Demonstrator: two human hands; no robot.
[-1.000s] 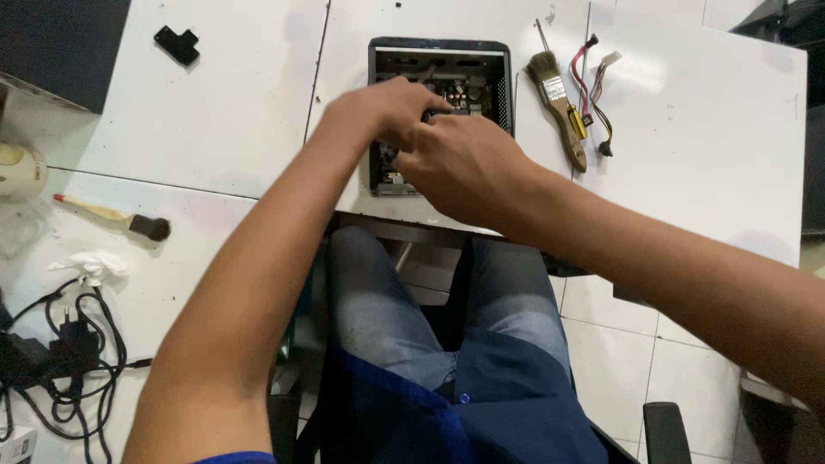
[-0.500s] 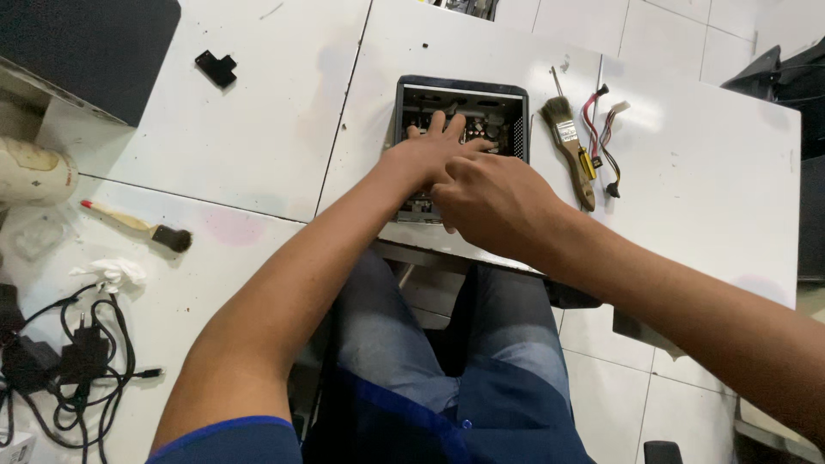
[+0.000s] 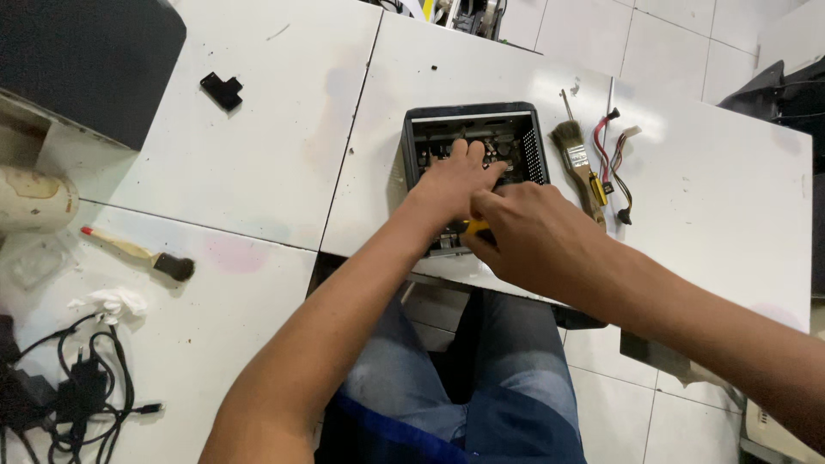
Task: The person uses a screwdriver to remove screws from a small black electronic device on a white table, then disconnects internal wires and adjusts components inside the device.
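Right now both hands are on the small open computer case (image 3: 533,142), a dark box with its cover off, lying on the white table (image 3: 284,155) just in front of the seated person. Left hand (image 3: 455,180) reaches inside the case, fingers (image 3: 460,153) spread and resting on the board and parts in there; it does not look closed around anything. Right hand (image 3: 533,236) sits at the case's near edge, curled tight around a tool with a yellow handle (image 3: 475,230). Only a sliver of that handle shows under the fingers, so I cannot tell what kind of tool it is or where its tip lands. The two hands are touching or nearly so, right one overlapping the left wrist area.

Just right of the case: a paintbrush with a pale wooden handle (image 3: 580,163), bristles pointing away, and beside it a bundle of red, yellow and black cables with connectors (image 3: 614,167). Well to the left: a small black bracket (image 3: 222,90) on the table, a second, smaller brush with a red-tipped handle (image 3: 142,255), a crumpled white tissue (image 3: 112,302), and a tangle of black cords with adapters (image 3: 73,391) at the near-left corner. A dark panel (image 3: 86,60) covers the far-left corner.
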